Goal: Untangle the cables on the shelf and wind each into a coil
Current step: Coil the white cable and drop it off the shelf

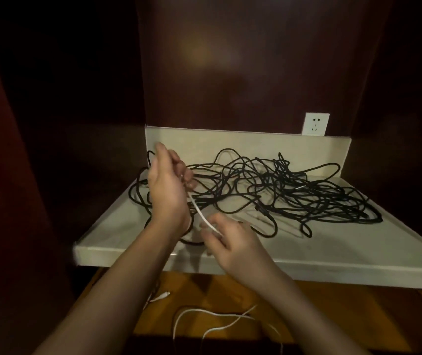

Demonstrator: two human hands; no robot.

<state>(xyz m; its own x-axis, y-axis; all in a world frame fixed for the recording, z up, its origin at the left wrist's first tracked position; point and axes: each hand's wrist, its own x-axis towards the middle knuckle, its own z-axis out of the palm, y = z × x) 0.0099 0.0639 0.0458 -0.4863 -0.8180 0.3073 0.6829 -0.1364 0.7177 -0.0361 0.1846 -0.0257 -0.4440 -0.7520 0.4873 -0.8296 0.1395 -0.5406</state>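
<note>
Head view: both forearms reach in from the bottom edge toward a pale shelf (127,226) set in a dark wooden recess.
White cable (201,213): a short taut stretch runs between the two hands, its long axis slanting from upper left at the left hand down to lower right at the right hand, above the front left part of the shelf.
Left hand (167,190): raised, back toward the camera, fingers curled in and pinching the upper end of the white stretch; the fingertips themselves are hard to make out.
Right hand (226,240): lower and nearer, thumb and fingers pinching the lower end of the stretch.
Black cables (268,190): a loose tangle spread across the shelf from the left wall to the right side; single strands cannot be followed through the knot.
Loose white loops (215,316): hang below the shelf front over an orange-brown surface (332,316); whether they join the held stretch is hidden by the arms.
Wall socket (315,124): white, behind the shelf's back lip, on the right.
Surroundings: dark and blurred.
</note>
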